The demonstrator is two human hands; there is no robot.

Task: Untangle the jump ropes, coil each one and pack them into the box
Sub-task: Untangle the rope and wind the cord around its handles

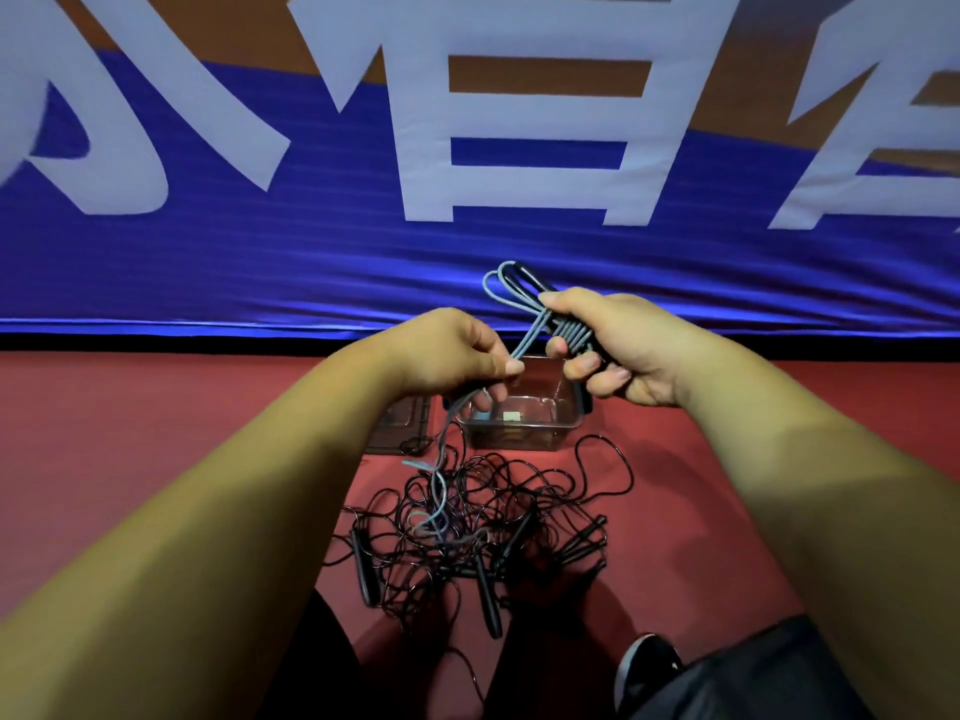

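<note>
Head grip: right hand [623,340] clasps grey rope [530,336] bundle; left hand [447,356] pinches its tail.
Tail: I read it dropping near-left into tangle [467,517].

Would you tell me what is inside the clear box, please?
Only a small pale patch shows in the box; no rope visible. The left hand and right hand hide its far side.
</note>
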